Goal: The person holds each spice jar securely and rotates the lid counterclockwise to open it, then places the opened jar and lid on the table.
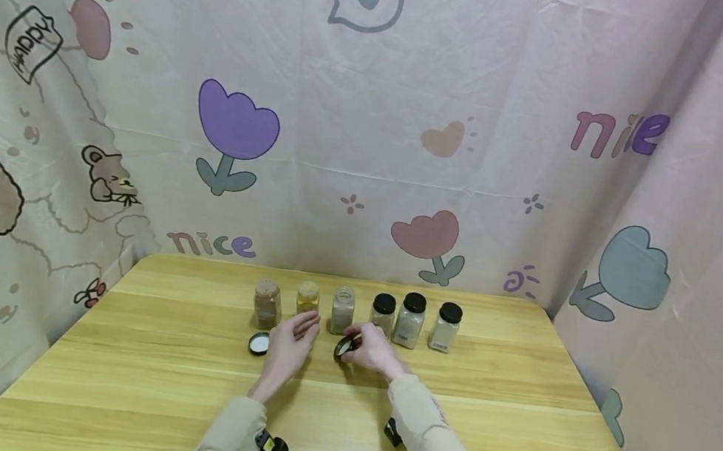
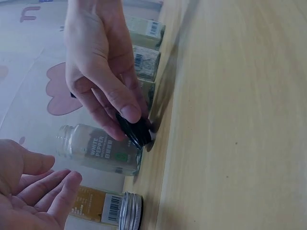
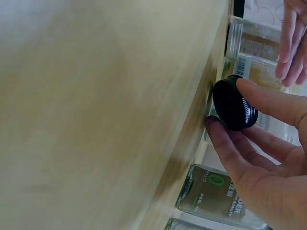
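Observation:
My right hand (image 1: 375,350) pinches a black jar lid (image 3: 235,103) between thumb and fingers, holding it on edge just above the table. Behind that lid stands an uncapped white pepper jar (image 2: 103,148). My left hand (image 1: 291,344) is in front of an uncapped jar of yellow spice (image 1: 309,295), its fingers relaxed and nothing seen in them. Left of this hand, a black lid (image 1: 259,343) lies with its white inside up, before an uncapped jar of brown spice (image 1: 267,308). A silver-threaded lid (image 2: 130,211) shows by the yellow jar in the left wrist view.
Three jars with black lids stand to the right: a short jar (image 1: 383,310) partly behind my right hand, a taller jar (image 1: 411,322) and an end jar (image 1: 446,328). All are near the back of the wooden table (image 1: 513,421), before a printed curtain (image 1: 357,143).

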`<state>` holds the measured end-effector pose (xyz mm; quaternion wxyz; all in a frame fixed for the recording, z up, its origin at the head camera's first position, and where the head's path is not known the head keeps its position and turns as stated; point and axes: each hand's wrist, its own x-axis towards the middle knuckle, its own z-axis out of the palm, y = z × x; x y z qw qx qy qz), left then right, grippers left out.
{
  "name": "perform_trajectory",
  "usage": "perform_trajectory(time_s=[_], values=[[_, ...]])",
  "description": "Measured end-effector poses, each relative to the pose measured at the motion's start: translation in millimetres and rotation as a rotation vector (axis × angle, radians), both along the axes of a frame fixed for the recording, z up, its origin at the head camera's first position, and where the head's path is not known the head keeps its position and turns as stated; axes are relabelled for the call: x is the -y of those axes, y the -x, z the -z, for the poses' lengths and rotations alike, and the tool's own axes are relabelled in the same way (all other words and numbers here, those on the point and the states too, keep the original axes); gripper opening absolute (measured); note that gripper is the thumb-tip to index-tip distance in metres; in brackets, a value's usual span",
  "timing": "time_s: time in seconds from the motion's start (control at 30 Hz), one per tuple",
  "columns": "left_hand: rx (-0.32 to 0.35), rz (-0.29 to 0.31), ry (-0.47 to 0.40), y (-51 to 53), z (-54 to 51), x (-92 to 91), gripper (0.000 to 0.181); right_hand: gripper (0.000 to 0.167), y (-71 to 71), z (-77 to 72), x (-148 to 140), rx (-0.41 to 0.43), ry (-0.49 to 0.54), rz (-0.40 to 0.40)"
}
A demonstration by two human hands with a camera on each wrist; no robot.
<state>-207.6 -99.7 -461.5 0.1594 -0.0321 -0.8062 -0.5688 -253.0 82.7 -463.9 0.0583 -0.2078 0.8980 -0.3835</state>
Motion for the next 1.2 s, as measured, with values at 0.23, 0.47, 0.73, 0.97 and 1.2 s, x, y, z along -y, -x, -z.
perform_trajectory(time_s=[0.23,0.47,0.73,0.97,1.2], values=[[0.025,-0.003,-0.030,-5.3,1.5,4.5,0.031,0.046,0.5,2.3,5.7,-0.065,-0.063,0.019],[0.042,-0.006,-0.027,-7.6,4.1,6.7,0.031,0.047,-0.8,1.7,9.9,-0.116,-0.127,0.022],[0.063,0.004,-0.040,-8.1,6.1,6.4,0.031,0.046,-0.1,0.3,11.7,-0.130,-0.142,0.026],[0.060,0.004,-0.037,-7.2,7.9,5.0,0.031,0.043,-1.7,0.0,8.4,-0.136,-0.117,0.042],[0.075,0.020,-0.032,-8.8,8.6,4.9,0.032,0.038,-4.9,-0.3,3.6,-0.150,-0.015,0.031]])
